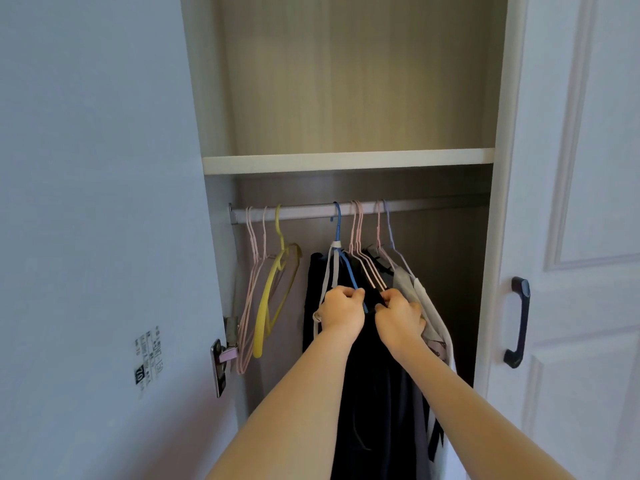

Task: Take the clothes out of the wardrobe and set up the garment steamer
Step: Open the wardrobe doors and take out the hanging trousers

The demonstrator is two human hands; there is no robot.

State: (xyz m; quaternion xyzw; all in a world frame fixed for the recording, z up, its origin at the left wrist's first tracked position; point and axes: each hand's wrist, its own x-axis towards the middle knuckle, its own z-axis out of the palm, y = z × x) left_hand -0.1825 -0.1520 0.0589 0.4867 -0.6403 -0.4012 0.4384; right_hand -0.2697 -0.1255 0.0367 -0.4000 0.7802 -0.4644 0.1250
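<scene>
Wardrobe open, left door [104, 202] swung out, a printed label [148, 358] on its inner face and a metal hinge [221, 362] at its edge. Shelf [346, 161] spans the interior; its upper compartment shows bare wood-grain panels. Hanging rail [304, 212] runs just under the shelf. At the rail's left end: 2 bare pale pink hangers [251, 271], then 1 bare yellow hanger [273, 289]. Toward the rail's middle, a blue hanger [337, 230] carries a dark navy garment [374, 393] with a pale grey strap [334, 265] looped at the neck; fabric hangs long and straight, running out of the bottom of the view. Left hand [341, 315] curled, fingers closed around the blue hanger's shoulder. Right hand [400, 317] just beside it, fingertips pinching dark fabric. To the right, more pink hangers [360, 244] and a lavender one hold light grey and white clothes [426, 306], pressed against the right hand. Right door [571, 202] closed, dark handle [517, 322].
</scene>
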